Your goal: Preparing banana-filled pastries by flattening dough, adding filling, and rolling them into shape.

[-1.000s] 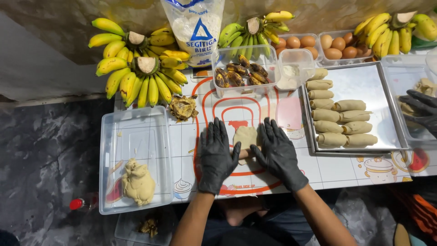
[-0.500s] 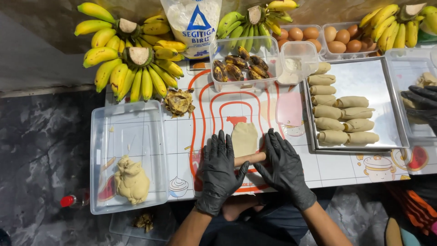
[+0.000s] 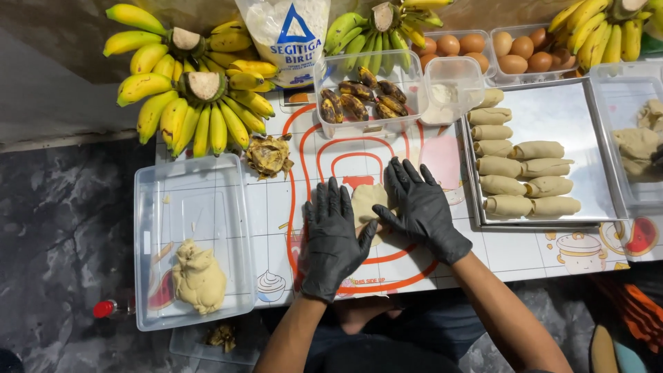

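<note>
While both gloved hands are pressing flat, unclenched, the dough piece point(image 3: 366, 200) is lying between left hand point(image 3: 333, 238) and right hand point(image 3: 423, 207), long axis seemingly pointing away from the body.

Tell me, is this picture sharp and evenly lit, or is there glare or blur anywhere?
In the head view, light is soft and even, with only faint shadows under the left hand and right hand on the dough piece; the metal tray shows a pale sheen, the gloves small highlights; focus is sharp, though table edges bow slightly toward the frame's sides.
</note>
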